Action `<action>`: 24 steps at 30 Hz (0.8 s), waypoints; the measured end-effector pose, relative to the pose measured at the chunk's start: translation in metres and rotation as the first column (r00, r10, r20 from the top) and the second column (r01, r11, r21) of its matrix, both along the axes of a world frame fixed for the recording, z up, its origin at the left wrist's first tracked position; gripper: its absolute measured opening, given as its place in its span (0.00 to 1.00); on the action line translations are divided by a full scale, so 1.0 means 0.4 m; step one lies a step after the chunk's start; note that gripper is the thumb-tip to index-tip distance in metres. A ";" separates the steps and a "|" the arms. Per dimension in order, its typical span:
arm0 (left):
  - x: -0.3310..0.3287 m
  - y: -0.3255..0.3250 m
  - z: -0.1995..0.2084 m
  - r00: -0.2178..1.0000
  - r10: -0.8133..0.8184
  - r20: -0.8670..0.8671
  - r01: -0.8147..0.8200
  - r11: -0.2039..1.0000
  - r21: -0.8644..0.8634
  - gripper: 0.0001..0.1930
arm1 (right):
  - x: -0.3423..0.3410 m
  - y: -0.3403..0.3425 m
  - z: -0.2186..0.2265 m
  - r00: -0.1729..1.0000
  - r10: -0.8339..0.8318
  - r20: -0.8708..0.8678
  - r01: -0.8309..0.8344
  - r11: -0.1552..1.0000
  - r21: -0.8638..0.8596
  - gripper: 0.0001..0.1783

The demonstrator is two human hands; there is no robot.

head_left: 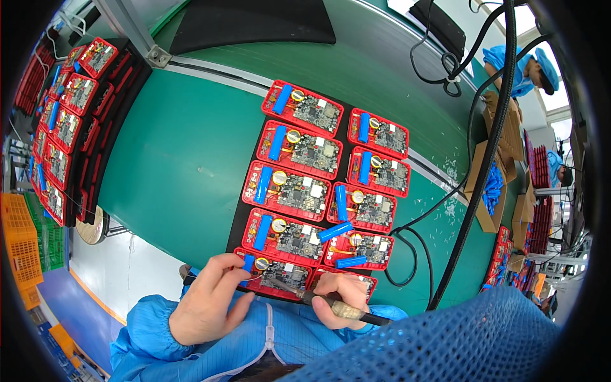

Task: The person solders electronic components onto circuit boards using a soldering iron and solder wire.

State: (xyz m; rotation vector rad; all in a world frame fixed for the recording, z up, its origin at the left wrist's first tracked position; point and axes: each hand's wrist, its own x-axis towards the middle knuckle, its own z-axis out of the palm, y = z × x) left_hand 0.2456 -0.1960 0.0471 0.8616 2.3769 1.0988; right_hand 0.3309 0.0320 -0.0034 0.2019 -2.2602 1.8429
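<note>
My right hand (342,294) is wrapped round a soldering iron (347,309), its tip pointing left over the green circuit board in the nearest red casing (300,292). On that casing's left side, my left hand (213,298) pinches a thin wire (254,278) whose end reaches toward the board. Close to those fingertips are a blue cylindrical battery (248,262), partly covered by the hand, and a yellow-rimmed coin cell (261,263). Another red casing (367,284) lies partly behind my right hand. A loose-looking blue battery (335,231) slants across two neighbouring casings.
More red casings with boards sit in two columns on a black tray (240,219) on the green table (172,146). Stacked trays of casings (67,127) stand at left. Black cables (417,248) and a cardboard box of blue parts (487,191) are at right. A co-worker (522,70) is beyond.
</note>
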 end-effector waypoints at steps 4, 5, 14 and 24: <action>-0.014 -0.013 -0.015 0.979 0.130 -0.157 -0.122 0.991 0.060 0.12 | 0.025 0.038 0.019 0.998 -0.001 0.057 -0.001 0.999 0.033 0.10; -0.019 -0.018 -0.015 0.960 0.154 -0.232 -0.137 0.987 0.089 0.11 | 0.034 0.048 0.025 0.991 -0.008 0.133 0.009 1.000 -0.007 0.10; -0.140 0.106 0.024 0.823 0.266 -0.502 -0.132 0.949 0.287 0.11 | 0.027 0.186 0.110 0.888 -0.433 0.153 0.452 0.882 -0.130 0.12; -0.323 0.402 0.003 0.744 -0.009 -0.668 0.231 0.941 0.246 0.10 | -0.154 0.377 0.083 0.829 -0.548 0.110 0.556 0.829 -0.054 0.08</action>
